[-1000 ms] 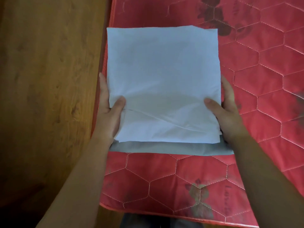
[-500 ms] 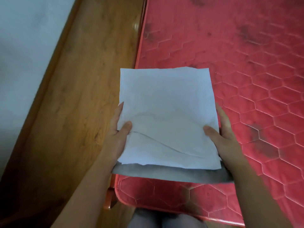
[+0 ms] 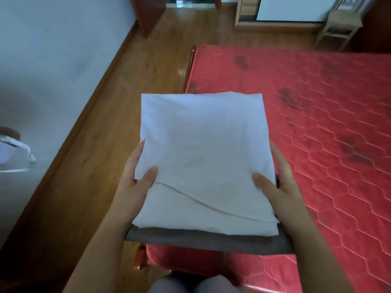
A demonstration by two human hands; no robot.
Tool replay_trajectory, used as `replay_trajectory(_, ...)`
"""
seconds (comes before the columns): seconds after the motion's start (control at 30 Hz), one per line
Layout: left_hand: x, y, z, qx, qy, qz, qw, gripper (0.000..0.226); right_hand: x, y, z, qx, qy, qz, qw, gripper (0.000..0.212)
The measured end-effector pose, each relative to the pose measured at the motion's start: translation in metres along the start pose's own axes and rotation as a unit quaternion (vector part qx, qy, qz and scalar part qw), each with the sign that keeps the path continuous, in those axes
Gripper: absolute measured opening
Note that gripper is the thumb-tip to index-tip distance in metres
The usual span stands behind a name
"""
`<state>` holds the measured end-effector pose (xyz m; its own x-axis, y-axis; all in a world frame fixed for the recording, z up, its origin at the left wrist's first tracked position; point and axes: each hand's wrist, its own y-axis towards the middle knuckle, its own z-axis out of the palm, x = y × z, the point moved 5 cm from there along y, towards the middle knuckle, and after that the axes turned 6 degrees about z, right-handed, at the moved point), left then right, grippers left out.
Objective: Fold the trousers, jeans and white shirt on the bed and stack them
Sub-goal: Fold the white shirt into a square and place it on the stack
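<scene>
- The left hand (image 3: 135, 182) grips the stack's left edge, thumb on top and fingers beneath.
- The right hand (image 3: 279, 182) grips the right edge the same way.
- Between the hands, the folded white shirt (image 3: 203, 149) lies on a grey garment (image 3: 211, 240).
- The red bed (image 3: 317, 123) spreads right of the right hand.

The clothes stack (image 3: 203, 149) is gripped at 9 o'clock by the left hand (image 3: 135, 187) and at 3 o'clock by the right hand (image 3: 282, 187), thumbs pressed on top.

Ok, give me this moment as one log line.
white shirt: folded, on top | grey garment: folded, underneath | left hand: grips both | right hand: grips both
</scene>
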<state>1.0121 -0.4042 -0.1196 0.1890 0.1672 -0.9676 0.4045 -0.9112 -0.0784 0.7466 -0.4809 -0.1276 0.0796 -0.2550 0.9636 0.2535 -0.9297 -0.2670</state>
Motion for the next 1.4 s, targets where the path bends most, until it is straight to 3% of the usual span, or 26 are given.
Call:
replay_trajectory(0.1, -0.009, -0.018, -0.014, -0.04, -0.003, 0.006, 0.999, 0.044, 0.01, -0.01, 0.007, 0.026, -0.007, -0.009, 1.0, 0.063)
replay_trajectory(0.4, -0.007, -0.07, -0.098, -0.089, -0.044, 0.012, 0.995, 0.041, 0.011, -0.045, 0.089, 0.074, -0.023, -0.047, 0.996, 0.06)
replay_trajectory(0.97, 0.107, -0.196, -0.386, -0.266, -0.118, -0.053, 0.955, 0.045, -0.026, -0.122, 0.403, 0.213, -0.148, -0.065, 0.963, 0.074)
replay_trajectory(1.4, 0.128, -0.118, -0.445, -0.233, -0.045, -0.036, 0.971, 0.05, -0.018, -0.063, 0.464, 0.177, -0.121, -0.051, 0.975, 0.061)
